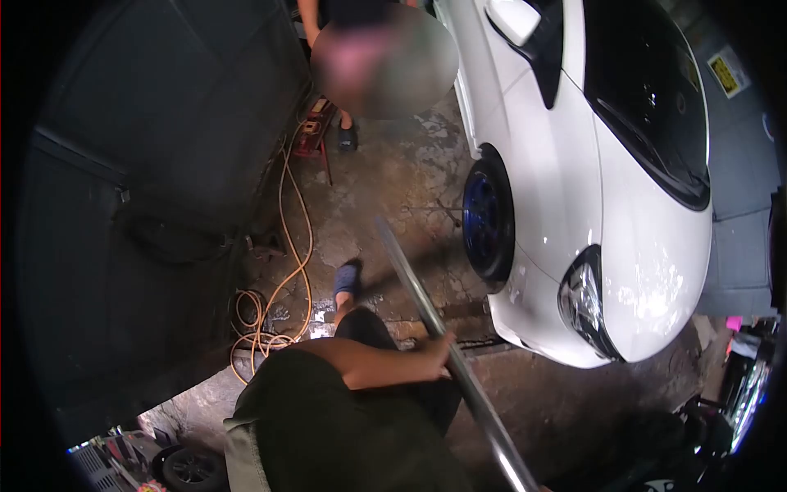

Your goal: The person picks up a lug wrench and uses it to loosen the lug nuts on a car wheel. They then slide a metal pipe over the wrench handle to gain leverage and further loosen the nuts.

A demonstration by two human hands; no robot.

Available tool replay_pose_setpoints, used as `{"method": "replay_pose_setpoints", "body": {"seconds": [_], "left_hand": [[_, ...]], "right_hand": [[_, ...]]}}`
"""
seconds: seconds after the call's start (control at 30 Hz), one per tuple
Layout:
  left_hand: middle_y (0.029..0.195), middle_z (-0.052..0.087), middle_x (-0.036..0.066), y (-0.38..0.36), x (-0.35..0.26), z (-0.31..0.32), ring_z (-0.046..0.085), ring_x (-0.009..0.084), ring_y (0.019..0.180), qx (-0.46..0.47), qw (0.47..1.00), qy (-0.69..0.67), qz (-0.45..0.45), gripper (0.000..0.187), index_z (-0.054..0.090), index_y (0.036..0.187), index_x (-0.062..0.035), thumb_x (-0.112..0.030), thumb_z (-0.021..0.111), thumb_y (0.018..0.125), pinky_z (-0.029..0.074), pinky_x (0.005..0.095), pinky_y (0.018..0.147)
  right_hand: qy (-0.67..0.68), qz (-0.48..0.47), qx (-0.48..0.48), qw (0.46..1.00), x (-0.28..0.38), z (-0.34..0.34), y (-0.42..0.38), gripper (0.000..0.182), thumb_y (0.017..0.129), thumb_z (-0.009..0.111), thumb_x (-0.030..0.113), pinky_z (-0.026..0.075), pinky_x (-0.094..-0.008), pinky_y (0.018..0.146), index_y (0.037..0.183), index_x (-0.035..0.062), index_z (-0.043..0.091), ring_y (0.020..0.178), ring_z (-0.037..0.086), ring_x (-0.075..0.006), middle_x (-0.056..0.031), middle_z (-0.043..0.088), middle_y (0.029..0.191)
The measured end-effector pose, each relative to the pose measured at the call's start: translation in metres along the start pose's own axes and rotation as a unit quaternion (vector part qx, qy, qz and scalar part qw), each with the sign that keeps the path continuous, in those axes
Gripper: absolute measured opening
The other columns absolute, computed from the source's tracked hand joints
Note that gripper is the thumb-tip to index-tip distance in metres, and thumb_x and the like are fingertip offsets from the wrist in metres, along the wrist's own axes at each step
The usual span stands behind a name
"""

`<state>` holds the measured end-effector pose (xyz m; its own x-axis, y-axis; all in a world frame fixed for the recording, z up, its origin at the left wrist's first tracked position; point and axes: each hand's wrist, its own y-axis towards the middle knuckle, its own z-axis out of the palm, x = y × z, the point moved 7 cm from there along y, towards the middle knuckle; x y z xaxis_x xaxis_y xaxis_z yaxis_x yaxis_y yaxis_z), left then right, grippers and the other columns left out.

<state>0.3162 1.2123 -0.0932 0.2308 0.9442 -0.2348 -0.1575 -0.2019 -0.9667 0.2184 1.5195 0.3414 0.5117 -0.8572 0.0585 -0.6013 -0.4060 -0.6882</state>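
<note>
- While the camera looks down from the person's head, one hand point(437, 351) is wrapped around a long metal bar point(447, 353), fingers closed on it roughly at the middle of its visible length.
- From this view I cannot tell for certain whether that is the left or the right hand; the forearm reaches across the body from the left of the frame.
- No other hand of the person shows in the view.
- That bar runs diagonally, its far end over the stained concrete floor point(385, 189) near the front wheel point(488, 220), its near end leaving the frame at the bottom.
- Beside the bar stands a white car point(607, 189), its headlight point(584, 303) just right of the gripping hand.
- Below the arm, the person's foot in a blue sandal point(347, 280) rests on the floor.
- An orange hose point(287, 271) lies coiled and trailing along the floor to the left, beside a dark wall point(156, 164).
- Farther off, a second person stands by a red floor jack point(311, 135).
</note>
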Motion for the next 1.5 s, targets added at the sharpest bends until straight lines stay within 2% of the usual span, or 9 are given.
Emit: {"method": "replay_pose_setpoints", "body": {"seconds": [0.1, 0.17, 0.23, 0.3, 0.53, 0.67, 1.1, 1.27, 1.5], "left_hand": [[0.101, 0.065, 0.015, 0.029, -0.151, -0.096, 0.063, 0.0260, 0.094, -0.108, 0.983, -0.062, 0.132, 0.055, 0.058, 0.125, -0.0011, -0.037, 0.075, 0.086, 0.053, 0.0421, 0.078], [0.091, 0.063, 0.011, 0.102, -0.204, -0.176, 0.060, 0.0218, 0.083, -0.178, 0.955, -0.067, 0.227, 0.064, 0.051, 0.134, -0.0046, -0.041, 0.074, 0.087, 0.050, 0.0381, 0.072], [0.084, 0.060, 0.007, 0.160, -0.229, -0.254, 0.057, 0.0197, 0.075, -0.167, 0.927, -0.064, 0.330, 0.069, 0.045, 0.139, -0.0050, -0.046, 0.073, 0.090, 0.048, 0.0361, 0.067], [0.111, 0.064, 0.016, 0.164, -0.209, -0.330, 0.061, 0.0315, 0.103, -0.173, 0.885, 0.278, 0.332, 0.075, 0.042, 0.143, -0.0021, -0.053, 0.065, 0.093, 0.048, 0.0421, 0.088], [0.141, 0.050, 0.037, 0.119, -0.081, -0.534, 0.051, 0.0456, 0.133, -0.237, 0.910, 0.340, -0.016, 0.114, 0.026, 0.153, 0.0065, -0.070, 0.071, 0.081, 0.044, 0.0495, 0.109], [0.138, 0.048, 0.034, 0.124, -0.126, -0.487, 0.056, 0.0511, 0.123, -0.027, 0.873, 0.487, -0.001, 0.116, 0.016, 0.159, -0.0098, -0.073, 0.070, 0.078, 0.047, 0.0568, 0.101], [0.134, 0.053, 0.021, 0.177, -0.123, -0.507, 0.054, 0.0422, 0.127, -0.107, 0.893, 0.436, -0.009, 0.094, 0.039, 0.153, -0.0152, -0.063, 0.074, 0.080, 0.048, 0.0535, 0.102], [0.132, 0.055, 0.023, 0.178, -0.124, -0.513, 0.055, 0.0412, 0.124, -0.111, 0.909, 0.402, -0.014, 0.087, 0.045, 0.149, -0.0117, -0.052, 0.080, 0.080, 0.047, 0.0504, 0.102], [0.131, 0.053, 0.031, 0.189, -0.095, -0.500, 0.053, 0.0459, 0.125, -0.097, 0.896, 0.430, 0.042, 0.094, 0.045, 0.147, -0.0032, -0.058, 0.079, 0.079, 0.045, 0.0518, 0.104]], "right_hand": [[0.016, -0.148, -0.003, 0.989, 0.099, 0.106, 0.109, 0.057, 0.074, 0.083, 0.032, 0.056, -0.0469, 0.081, 0.121, 0.0060, 0.067, 0.095, 0.070, -0.0391, -0.0265, 0.070, 0.107], [0.086, 0.017, 0.253, 0.963, 0.173, 0.177, 0.200, 0.061, 0.066, 0.085, 0.033, 0.055, -0.0446, 0.086, 0.114, -0.0004, 0.069, 0.090, 0.073, -0.0337, -0.0203, 0.073, 0.090], [0.164, -0.164, 0.148, 0.961, 0.267, 0.216, 0.280, 0.058, 0.067, 0.085, 0.032, 0.055, -0.0474, 0.084, 0.110, -0.0023, 0.068, 0.092, 0.072, -0.0381, -0.0245, 0.072, 0.091], [0.175, -0.172, 0.195, 0.950, 0.346, 0.250, 0.348, 0.055, 0.066, 0.085, 0.031, 0.055, -0.0464, 0.082, 0.106, -0.0024, 0.069, 0.089, 0.072, -0.0373, -0.0244, 0.072, 0.088], [0.158, -0.210, 0.232, 0.936, 0.568, 0.345, 0.505, 0.043, 0.065, 0.081, 0.029, 0.056, -0.0439, 0.075, 0.098, 0.0025, 0.071, 0.080, 0.073, -0.0343, -0.0210, 0.073, 0.084], [0.171, -0.164, 0.212, 0.948, 0.632, 0.453, 0.547, 0.050, 0.067, 0.081, 0.031, 0.056, -0.0468, 0.073, 0.104, 0.0000, 0.067, 0.083, 0.072, -0.0401, -0.0237, 0.072, 0.085], [0.123, -0.134, 0.385, 0.905, 0.744, 0.794, 0.581, 0.081, 0.073, 0.087, 0.049, 0.054, -0.0449, 0.092, 0.124, -0.0030, 0.053, 0.108, 0.068, -0.0422, -0.0250, 0.070, 0.111], [0.328, -0.015, 0.380, 0.865, 0.758, 0.886, 0.592, 0.042, 0.092, 0.073, 0.029, 0.055, -0.0391, 0.089, 0.122, 0.0034, 0.059, 0.107, 0.070, -0.0317, -0.0189, 0.071, 0.114], [0.466, -0.009, 0.268, 0.843, 0.651, 0.618, 0.652, 0.014, 0.096, 0.067, 0.012, 0.053, -0.0280, 0.065, 0.108, 0.0057, 0.066, 0.075, 0.066, -0.0118, -0.0059, 0.071, 0.089]]}}
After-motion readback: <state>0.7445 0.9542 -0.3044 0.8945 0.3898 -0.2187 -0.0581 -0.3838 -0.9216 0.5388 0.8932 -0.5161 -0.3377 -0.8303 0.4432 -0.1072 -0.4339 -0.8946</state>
